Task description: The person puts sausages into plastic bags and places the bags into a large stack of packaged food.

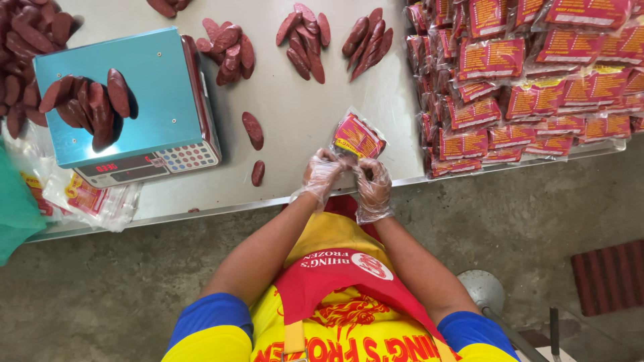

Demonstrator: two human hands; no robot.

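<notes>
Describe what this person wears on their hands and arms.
Both the left hand and the right hand are covered by thin, clear, crinkled plastic gloves that end near the wrists. The forearms are bare. Each upper arm has a short sleeve, blue with a yellow band at its shoulder end. No watch or jewellery shows.

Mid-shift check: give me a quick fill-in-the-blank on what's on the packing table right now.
1. Both gloved hands, the left hand and the right hand, pinch one ____ pouch.
2. A heap of sausages lies on the ____.
3. The filled packs are stacked on the table's ____ side.

Missing words: plastic; scale; right
</notes>
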